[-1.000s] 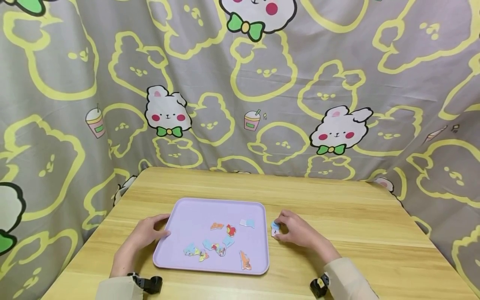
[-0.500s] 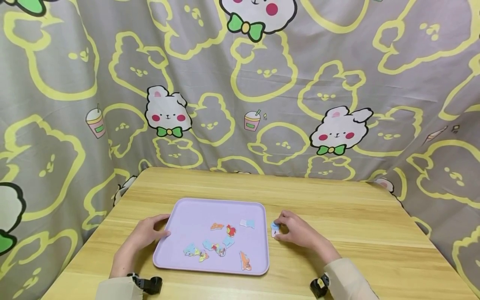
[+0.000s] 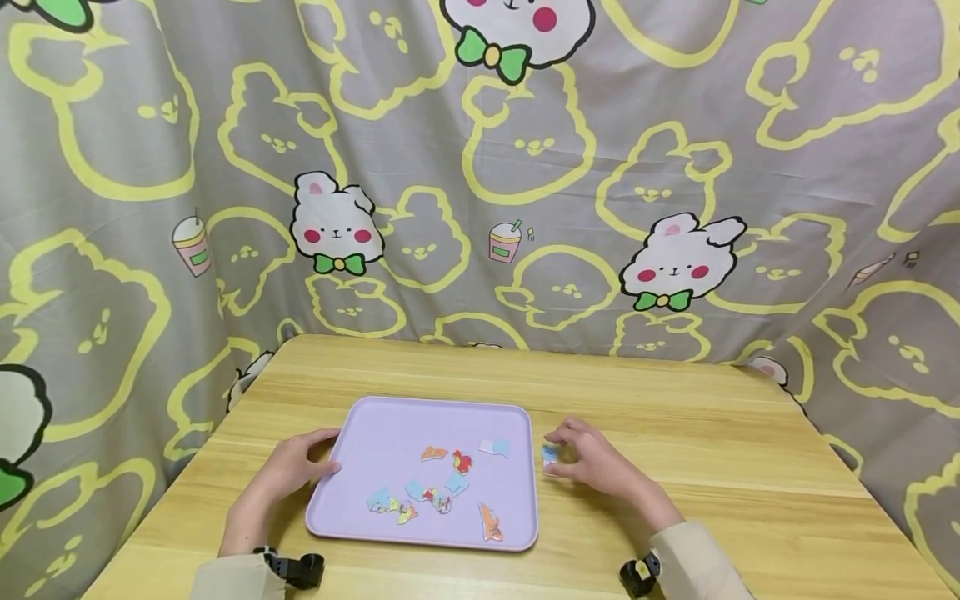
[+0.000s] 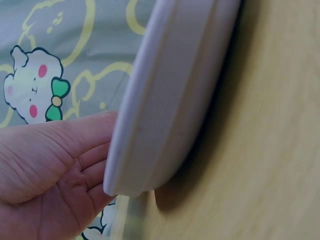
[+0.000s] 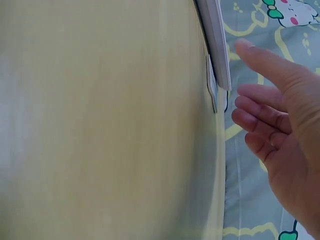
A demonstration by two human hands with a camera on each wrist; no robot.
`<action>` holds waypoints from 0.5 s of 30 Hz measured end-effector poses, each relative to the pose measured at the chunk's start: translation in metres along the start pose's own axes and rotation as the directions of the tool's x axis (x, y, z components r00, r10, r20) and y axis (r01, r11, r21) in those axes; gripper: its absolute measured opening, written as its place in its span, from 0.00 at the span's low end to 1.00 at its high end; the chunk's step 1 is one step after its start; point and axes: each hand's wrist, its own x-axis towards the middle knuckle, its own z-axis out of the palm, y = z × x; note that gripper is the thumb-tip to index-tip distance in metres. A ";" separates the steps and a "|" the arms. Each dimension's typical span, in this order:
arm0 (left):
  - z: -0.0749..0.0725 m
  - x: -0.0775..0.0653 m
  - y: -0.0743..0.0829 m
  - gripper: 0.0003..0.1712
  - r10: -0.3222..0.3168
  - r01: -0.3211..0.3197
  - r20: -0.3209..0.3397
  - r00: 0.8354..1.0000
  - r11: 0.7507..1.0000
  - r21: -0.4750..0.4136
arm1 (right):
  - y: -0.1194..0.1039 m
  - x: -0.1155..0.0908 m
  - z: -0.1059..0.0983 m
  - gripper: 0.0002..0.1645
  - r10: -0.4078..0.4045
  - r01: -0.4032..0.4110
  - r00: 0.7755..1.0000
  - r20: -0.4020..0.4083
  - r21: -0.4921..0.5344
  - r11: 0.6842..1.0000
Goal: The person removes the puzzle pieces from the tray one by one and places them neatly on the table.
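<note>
In the head view my left hand (image 3: pixel 296 458) touches the left rim of a lilac tray (image 3: pixel 397 536). Its fingers look relaxed against the tray's edge in the left wrist view, and part of them is hidden behind the rim. Beyond the tray's right side, a small blue and white puzzle piece (image 3: pixel 550 455) lies on the table. My right hand (image 3: pixel 600 463) hovers over that piece with thumb and fingers apart. The right wrist view shows the hand (image 5: pixel 285 115) holding nothing, with the piece (image 5: pixel 211 82) flat on the wood.
On the tray lie several puzzle pieces: an orange piece (image 3: pixel 491 522) near the front right, a blue-white piece (image 3: pixel 495 447), a red piece (image 3: pixel 462 461) and a joined-looking cluster (image 3: pixel 431 495). The wooden table (image 3: pixel 712 433) reaches back to a patterned curtain (image 3: pixel 525 233).
The right hand's fingers have lifted slightly off the blue and white puzzle piece and spread apart, leaving it on the table. The left hand and the tray stay as they were.
</note>
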 end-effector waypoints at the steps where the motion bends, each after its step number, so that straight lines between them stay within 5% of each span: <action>1: 0.000 0.000 0.000 0.33 -0.001 0.001 0.001 1.000 1.000 -0.001 | -0.001 0.000 0.001 0.28 -0.008 0.008 1.000 -0.004 0.001 1.000; 15: 0.000 0.000 -0.001 0.33 0.001 -0.001 -0.002 1.000 1.000 -0.003 | -0.028 0.005 0.009 0.29 -0.106 0.104 0.994 0.033 0.057 0.993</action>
